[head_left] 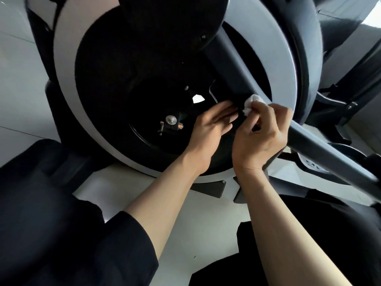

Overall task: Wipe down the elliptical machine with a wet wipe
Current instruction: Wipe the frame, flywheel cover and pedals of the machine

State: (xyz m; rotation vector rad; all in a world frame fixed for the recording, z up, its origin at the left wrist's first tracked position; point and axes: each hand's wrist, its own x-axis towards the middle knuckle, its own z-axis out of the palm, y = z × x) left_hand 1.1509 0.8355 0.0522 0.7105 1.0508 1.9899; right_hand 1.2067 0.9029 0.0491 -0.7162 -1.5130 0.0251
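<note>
The elliptical machine fills the view: a white ring-shaped flywheel housing point(66, 83) around a black disc, with a dark grey crank bar point(233, 65) running diagonally down to the right. My right hand point(261, 137) pinches a crumpled white wet wipe point(252, 103) and presses it against the underside of the bar. My left hand point(214, 124) lies just left of it with straight fingers touching the dark part below the bar. A silver bolt and bracket point(171, 122) sits on the black disc left of my left hand.
White floor point(198, 213) lies under the machine, with two grey base feet point(208, 187) just below my wrists. Dark frame parts and a pedal arm point(350, 104) stand at the right. My dark-clothed knees point(51, 203) are at the bottom left and bottom right.
</note>
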